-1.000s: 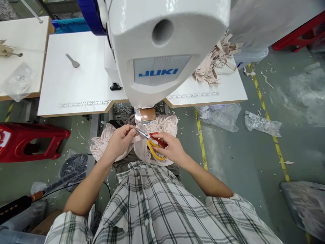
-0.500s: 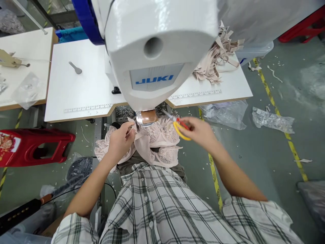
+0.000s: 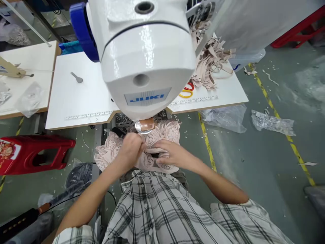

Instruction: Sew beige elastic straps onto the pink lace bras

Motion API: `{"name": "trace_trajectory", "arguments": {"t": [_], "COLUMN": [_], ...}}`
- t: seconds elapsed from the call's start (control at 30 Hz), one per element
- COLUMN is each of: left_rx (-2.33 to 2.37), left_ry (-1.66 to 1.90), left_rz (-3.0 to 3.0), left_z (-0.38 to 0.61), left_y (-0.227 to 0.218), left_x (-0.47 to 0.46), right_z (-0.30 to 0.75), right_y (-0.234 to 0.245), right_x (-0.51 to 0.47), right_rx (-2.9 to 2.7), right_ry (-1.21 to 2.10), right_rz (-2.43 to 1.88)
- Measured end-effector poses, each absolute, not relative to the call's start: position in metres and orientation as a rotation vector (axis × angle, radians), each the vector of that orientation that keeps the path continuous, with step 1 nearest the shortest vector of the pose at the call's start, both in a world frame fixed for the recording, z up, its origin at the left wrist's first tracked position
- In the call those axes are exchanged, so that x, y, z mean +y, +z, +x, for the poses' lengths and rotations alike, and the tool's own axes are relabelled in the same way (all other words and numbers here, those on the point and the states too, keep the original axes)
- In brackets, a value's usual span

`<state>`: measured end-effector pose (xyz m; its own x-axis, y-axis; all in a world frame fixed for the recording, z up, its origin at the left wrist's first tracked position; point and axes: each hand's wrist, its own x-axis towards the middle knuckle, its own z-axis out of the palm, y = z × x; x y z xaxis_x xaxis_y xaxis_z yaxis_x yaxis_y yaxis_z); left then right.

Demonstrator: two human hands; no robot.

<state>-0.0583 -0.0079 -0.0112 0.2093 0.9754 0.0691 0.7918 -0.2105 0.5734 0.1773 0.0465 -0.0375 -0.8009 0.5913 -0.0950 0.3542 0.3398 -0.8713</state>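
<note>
Pale pink lace bras (image 3: pixel 169 130) lie bunched in the lap below the sewing machine head (image 3: pixel 144 73). My left hand (image 3: pixel 132 149) is closed on the edge of a lace bra, just under the machine's metal and brown front plate (image 3: pixel 145 126). My right hand (image 3: pixel 175 154) grips the band of the same bra from the right, thumb below and fingers above. Its fingertips are partly hidden in the fabric. The scissors (image 3: pixel 188 90), with red and yellow handles, lie on the white table right of the machine, their blades hidden behind it.
A heap of beige fabric strips (image 3: pixel 205 67) covers the right tabletop, which has a ruler (image 3: pixel 195 101) along its front edge. A grey tool (image 3: pixel 77 78) lies on the left tabletop. A red stool (image 3: pixel 50 152) stands at the left. Plastic bags (image 3: pixel 224 117) hang or lie beyond the table's right side.
The scissors have gone from my right hand to the tabletop. My right hand has come down to the bra, and my left hand has moved slightly right and lower. The view has tilted up.
</note>
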Motion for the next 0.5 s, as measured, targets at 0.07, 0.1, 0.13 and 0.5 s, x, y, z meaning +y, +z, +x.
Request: {"name": "trace_trajectory", "arguments": {"t": [0.07,0.1,0.13,0.5], "left_rx": [1.553,1.55,1.58,1.805], "left_ry": [0.573,0.565,0.582,1.031], "left_rz": [2.113,2.096,2.056,1.455], "left_z": [-0.039,-0.031,-0.025,-0.003], "left_y": [-0.012,-0.01,-0.008,0.005], "left_x": [-0.011,-0.012,-0.012,-0.003], "right_z": [0.167,0.163,0.159,0.134], "right_y": [-0.045,-0.047,-0.049,-0.009], "right_x": [0.032,0.029,0.029,0.059], "right_rx": [-2.218,-2.093,-1.949,-1.454], "right_ry": [1.537,1.611,1.679,1.493], "right_rz": [-0.863,-0.86,-0.864,-1.158]}}
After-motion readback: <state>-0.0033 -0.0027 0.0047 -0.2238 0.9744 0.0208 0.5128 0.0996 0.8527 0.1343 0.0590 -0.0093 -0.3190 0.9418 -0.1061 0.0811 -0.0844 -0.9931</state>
